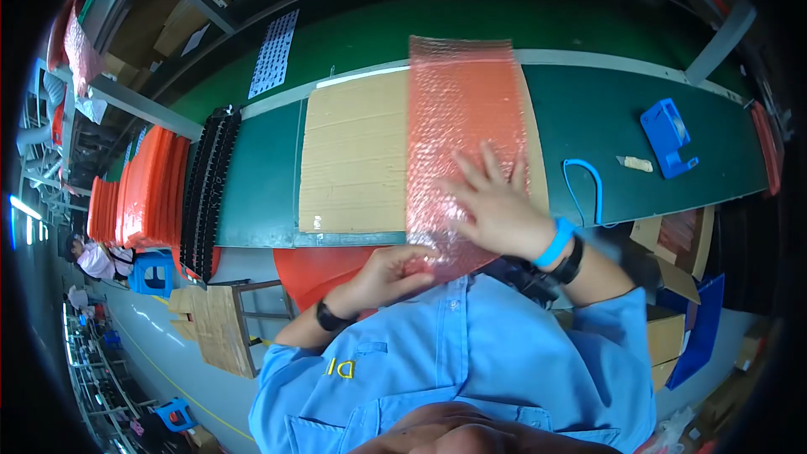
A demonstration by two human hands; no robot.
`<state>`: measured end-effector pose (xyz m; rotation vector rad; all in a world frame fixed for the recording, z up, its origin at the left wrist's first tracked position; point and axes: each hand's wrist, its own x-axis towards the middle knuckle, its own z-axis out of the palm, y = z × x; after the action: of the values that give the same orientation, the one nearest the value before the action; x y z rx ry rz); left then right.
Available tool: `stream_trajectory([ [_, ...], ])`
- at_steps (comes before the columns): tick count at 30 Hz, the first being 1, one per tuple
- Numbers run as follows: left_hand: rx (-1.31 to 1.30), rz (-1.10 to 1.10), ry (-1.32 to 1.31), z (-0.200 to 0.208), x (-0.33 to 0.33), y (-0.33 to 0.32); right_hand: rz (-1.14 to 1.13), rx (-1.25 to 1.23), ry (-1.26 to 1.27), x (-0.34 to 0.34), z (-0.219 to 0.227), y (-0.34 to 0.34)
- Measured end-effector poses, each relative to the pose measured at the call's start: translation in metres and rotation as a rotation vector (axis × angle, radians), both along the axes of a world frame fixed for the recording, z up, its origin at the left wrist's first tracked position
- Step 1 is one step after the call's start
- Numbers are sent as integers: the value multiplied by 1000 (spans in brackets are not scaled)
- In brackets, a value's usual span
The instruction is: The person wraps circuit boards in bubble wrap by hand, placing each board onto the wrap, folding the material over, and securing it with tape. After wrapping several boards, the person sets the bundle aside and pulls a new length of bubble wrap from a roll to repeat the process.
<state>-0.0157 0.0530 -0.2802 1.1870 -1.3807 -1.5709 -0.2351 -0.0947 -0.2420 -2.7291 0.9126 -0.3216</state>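
A strip of red bubble wrap (462, 109) lies over a flat cardboard sheet (353, 151) on the green workbench. Its far end reaches past the back edge of the board, and its near end hangs at the bench's front edge. My right hand (496, 206) rests on the wrap with its fingers spread, a blue band and a dark band at the wrist. Closed at the near left edge, my left hand (393, 273) pinches the bubble wrap between thumb and fingers.
A blue tape dispenser (670, 139), a small blade-like tool with a wrapped handle (636, 164) and a blue coiled cord (593, 181) lie to the right. Black strips (210, 193) and stacked red bubble-wrap bundles (151, 189) stand left. Cardboard boxes (667, 336) sit below right.
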Motion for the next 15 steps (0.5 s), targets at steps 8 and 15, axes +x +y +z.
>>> stream_trajectory([
  [8,-115,238,-686,108,141,-114,143,-21,-168,3,8,10],
  [15,58,935,-1523,48,250,-276,232,29,-392,9,-8,-21],
])
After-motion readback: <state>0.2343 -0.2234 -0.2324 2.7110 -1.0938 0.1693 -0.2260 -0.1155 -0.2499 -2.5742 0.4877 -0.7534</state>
